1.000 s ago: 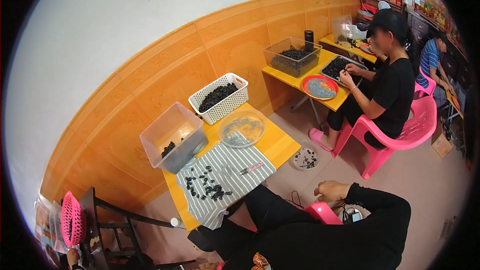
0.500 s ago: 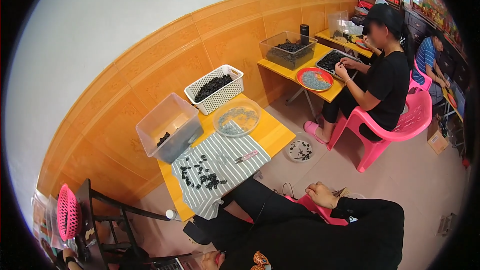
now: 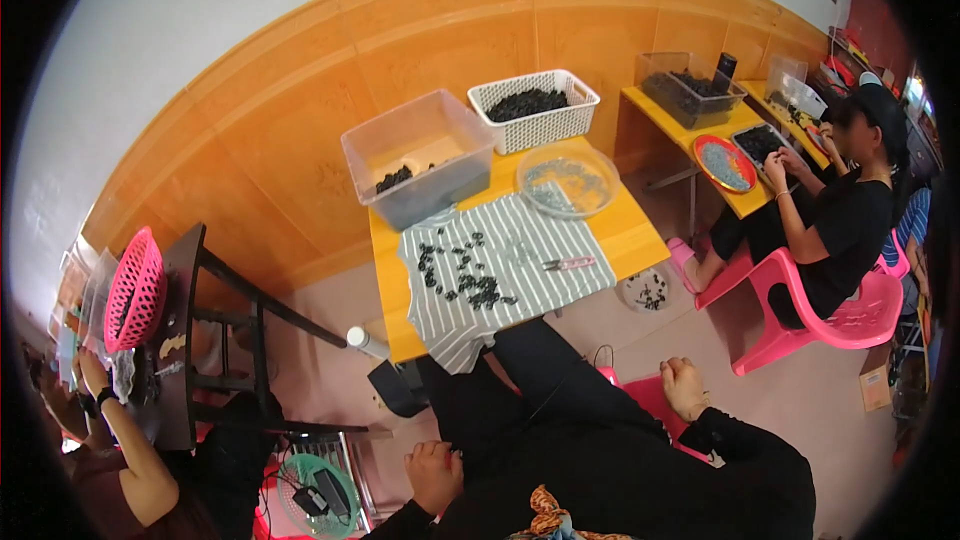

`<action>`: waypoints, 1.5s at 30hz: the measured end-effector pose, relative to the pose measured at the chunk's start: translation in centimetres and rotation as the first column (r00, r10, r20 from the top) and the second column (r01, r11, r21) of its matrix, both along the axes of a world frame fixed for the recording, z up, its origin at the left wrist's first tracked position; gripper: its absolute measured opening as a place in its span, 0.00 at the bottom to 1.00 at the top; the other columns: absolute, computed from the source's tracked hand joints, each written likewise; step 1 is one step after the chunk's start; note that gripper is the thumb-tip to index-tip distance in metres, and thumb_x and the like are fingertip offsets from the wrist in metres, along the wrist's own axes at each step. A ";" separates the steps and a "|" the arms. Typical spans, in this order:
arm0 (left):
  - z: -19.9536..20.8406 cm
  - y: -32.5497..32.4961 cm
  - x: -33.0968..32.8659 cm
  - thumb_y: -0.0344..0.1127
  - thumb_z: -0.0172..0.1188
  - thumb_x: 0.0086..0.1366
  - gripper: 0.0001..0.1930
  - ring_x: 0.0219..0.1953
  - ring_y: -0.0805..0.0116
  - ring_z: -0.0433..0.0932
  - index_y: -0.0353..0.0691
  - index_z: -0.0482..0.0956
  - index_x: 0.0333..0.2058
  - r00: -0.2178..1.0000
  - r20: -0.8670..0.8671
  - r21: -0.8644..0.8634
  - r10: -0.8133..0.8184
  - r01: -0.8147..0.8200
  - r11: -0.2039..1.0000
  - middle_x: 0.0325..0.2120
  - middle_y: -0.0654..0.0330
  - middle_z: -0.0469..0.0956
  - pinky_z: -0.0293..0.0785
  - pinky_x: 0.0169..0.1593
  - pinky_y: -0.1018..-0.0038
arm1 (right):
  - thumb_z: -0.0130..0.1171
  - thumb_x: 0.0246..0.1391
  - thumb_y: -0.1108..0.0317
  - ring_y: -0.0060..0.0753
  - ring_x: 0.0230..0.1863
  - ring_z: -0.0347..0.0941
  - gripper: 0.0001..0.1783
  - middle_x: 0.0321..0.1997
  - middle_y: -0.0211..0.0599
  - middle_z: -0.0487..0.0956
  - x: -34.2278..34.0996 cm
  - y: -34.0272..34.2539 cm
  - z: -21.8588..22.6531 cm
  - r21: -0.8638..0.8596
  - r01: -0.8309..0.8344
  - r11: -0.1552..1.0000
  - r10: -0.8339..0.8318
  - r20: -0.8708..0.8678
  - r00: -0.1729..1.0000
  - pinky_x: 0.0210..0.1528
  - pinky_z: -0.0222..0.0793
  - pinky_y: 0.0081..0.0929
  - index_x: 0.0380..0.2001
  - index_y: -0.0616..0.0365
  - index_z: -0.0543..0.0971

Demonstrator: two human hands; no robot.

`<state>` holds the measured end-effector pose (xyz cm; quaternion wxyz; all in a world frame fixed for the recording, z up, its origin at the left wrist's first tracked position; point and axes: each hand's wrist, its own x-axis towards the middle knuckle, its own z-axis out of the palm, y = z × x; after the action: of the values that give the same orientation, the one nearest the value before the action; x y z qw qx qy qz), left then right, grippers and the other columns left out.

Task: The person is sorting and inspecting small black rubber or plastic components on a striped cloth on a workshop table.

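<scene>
My left hand (image 3: 434,476) is low beside my left hip, fingers curled, with a bit of red at its edge. My right hand (image 3: 684,389) lies on a pink-red plastic seat part (image 3: 652,402) by my right thigh, its fingers curled too; what is under them is hidden. Before my knees, a grey-and-white striped cloth (image 3: 540,305) covers part of a yellow table (image 3: 637,240). Small black parts (image 3: 482,290) lie scattered and heaped on it. Right of them are snips with pink handles (image 3: 572,263). A clear round tray (image 3: 606,202) holds small grey pieces.
Behind the cloth stand a clear bin (image 3: 440,180) and a white basket (image 3: 548,129) of black parts. A bowl (image 3: 645,290) sits on the floor. One person (image 3: 850,220) works at the right; another's arm (image 3: 130,440) is at the left, by a dark table (image 3: 180,340) with a pink basket (image 3: 136,290).
The view has swung left, so the table appears farther right. My left hand, barely seen at the lower edge before, now shows fully. My right hand stays by the pink-red seat part.
</scene>
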<state>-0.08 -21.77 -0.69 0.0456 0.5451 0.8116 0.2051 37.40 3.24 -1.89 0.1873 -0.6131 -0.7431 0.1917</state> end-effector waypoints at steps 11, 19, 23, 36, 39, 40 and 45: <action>-1.2 -0.5 -0.3 0.36 0.61 0.48 0.10 0.39 0.61 0.72 0.41 0.78 0.31 1.000 -0.030 0.011 0.001 -0.001 1.000 0.32 0.60 0.75 0.62 0.39 0.63 | 0.49 0.55 0.66 0.59 0.32 0.71 0.12 0.29 0.55 0.74 -0.2 0.1 -0.2 0.024 -0.014 1.000 0.015 -0.012 1.000 0.36 0.67 0.47 0.27 0.63 0.77; -0.9 -0.7 -0.4 0.35 0.61 0.47 0.12 0.38 0.61 0.72 0.40 0.77 0.33 1.000 -0.001 0.024 -0.011 0.011 1.000 0.32 0.60 0.74 0.61 0.40 0.63 | 0.49 0.54 0.67 0.57 0.32 0.71 0.11 0.29 0.53 0.74 -0.6 -0.2 0.2 0.026 0.006 1.000 -0.006 0.001 1.000 0.35 0.66 0.46 0.27 0.62 0.77; -0.6 0.0 -0.4 0.35 0.61 0.47 0.13 0.38 0.60 0.72 0.40 0.76 0.33 0.999 0.010 0.005 -0.031 0.031 0.999 0.33 0.59 0.74 0.61 0.40 0.64 | 0.48 0.54 0.69 0.54 0.31 0.71 0.11 0.28 0.51 0.74 -0.6 0.0 0.1 0.014 0.034 0.999 -0.035 0.022 0.999 0.34 0.66 0.42 0.26 0.64 0.77; -0.4 0.1 -0.4 0.33 0.60 0.49 0.12 0.39 0.57 0.72 0.37 0.77 0.34 0.999 0.014 0.018 -0.049 0.049 0.999 0.33 0.57 0.75 0.62 0.41 0.63 | 0.50 0.56 0.65 0.55 0.33 0.72 0.11 0.29 0.50 0.75 -0.6 -0.1 0.5 0.003 0.041 0.999 -0.041 0.030 0.999 0.36 0.68 0.43 0.29 0.59 0.78; -0.3 0.1 -0.3 0.33 0.60 0.50 0.12 0.39 0.57 0.72 0.37 0.77 0.34 0.998 0.008 0.005 -0.054 0.054 0.999 0.33 0.57 0.75 0.62 0.41 0.63 | 0.50 0.56 0.65 0.55 0.32 0.72 0.11 0.29 0.50 0.74 -0.7 -0.2 0.4 0.029 0.049 0.998 -0.050 0.027 0.998 0.35 0.67 0.44 0.29 0.60 0.78; -0.4 0.1 -0.3 0.32 0.60 0.50 0.12 0.39 0.57 0.72 0.38 0.77 0.34 0.998 0.003 0.000 -0.058 0.058 0.998 0.33 0.57 0.75 0.62 0.41 0.64 | 0.50 0.55 0.65 0.55 0.31 0.72 0.10 0.29 0.50 0.74 -0.7 -0.2 0.4 0.026 0.044 0.999 -0.045 0.026 0.999 0.34 0.67 0.44 0.29 0.59 0.78; 0.0 0.4 -0.2 0.31 0.60 0.50 0.13 0.40 0.55 0.72 0.37 0.76 0.36 0.998 0.051 -0.024 -0.031 0.032 0.999 0.35 0.56 0.75 0.62 0.42 0.63 | 0.51 0.55 0.66 0.56 0.29 0.72 0.10 0.29 0.50 0.74 -0.8 0.0 0.6 0.020 0.020 1.000 -0.020 0.018 1.000 0.32 0.67 0.45 0.29 0.60 0.78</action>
<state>-0.26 -21.36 -0.70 0.0760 0.5519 0.8040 0.2081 36.59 3.23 -1.30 0.1885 -0.6204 -0.7405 0.1769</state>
